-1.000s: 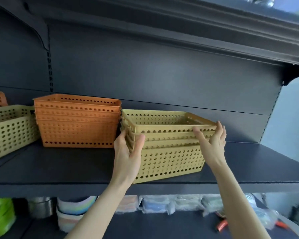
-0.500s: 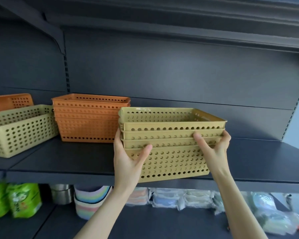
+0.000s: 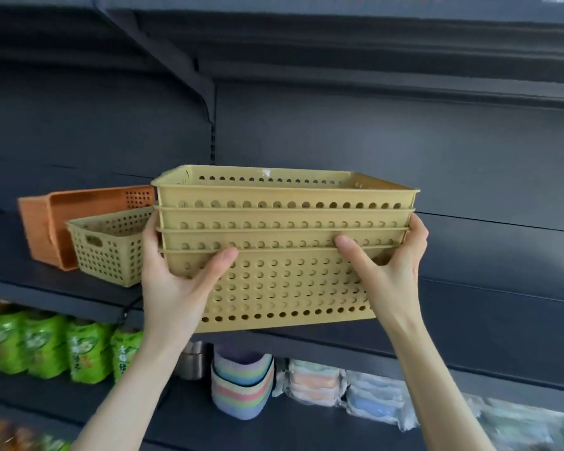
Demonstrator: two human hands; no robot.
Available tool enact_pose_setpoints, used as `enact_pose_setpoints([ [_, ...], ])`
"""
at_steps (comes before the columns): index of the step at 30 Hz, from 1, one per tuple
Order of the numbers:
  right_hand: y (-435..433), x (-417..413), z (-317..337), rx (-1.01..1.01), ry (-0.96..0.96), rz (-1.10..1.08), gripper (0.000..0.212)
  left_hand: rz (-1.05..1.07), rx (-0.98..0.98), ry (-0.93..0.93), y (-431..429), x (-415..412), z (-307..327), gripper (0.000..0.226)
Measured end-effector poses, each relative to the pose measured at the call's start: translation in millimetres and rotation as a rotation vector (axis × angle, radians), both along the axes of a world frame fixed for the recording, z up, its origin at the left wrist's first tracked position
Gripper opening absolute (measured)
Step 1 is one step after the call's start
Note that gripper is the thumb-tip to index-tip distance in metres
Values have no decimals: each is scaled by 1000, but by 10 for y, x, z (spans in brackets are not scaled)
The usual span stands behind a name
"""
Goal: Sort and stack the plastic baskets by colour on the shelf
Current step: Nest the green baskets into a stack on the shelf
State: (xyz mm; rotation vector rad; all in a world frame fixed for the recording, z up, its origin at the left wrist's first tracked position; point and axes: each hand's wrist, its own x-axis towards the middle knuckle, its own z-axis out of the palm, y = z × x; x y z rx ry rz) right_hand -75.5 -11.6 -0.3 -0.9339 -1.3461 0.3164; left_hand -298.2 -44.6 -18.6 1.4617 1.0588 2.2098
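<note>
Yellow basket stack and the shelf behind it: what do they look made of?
Yellow basket stack: likely moulded plastic, satin-matte, judging by the uniform colour, rows of round holes and thin lipped rims nesting closely. Shelf: probably painted sheet metal, dark matte grey, judging by the thin folded front edge and flat even surface. The coating cannot be confirmed.

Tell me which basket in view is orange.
The orange basket at far left on the shelf, behind the lone yellow basket; the stack gripped by the left hand and right hand is all yellow.
</note>
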Motion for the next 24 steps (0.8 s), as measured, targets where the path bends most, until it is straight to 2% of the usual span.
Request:
enact_pose_setpoints([
  [7,333,-1142,146,96,38,160,98,106,84,79,97,-1154,204,89],
  [14,778,-2293,350,186,70,205,88,139,117,109,475,-2253,410,81],
  [21,1348,-2874,514,108,8,95,108,187,103,73,1031,-2703,397,78],
  [24,1596,-3045,569,97,-74,129,127,220,107,40,1254,-2801,343,78],
])
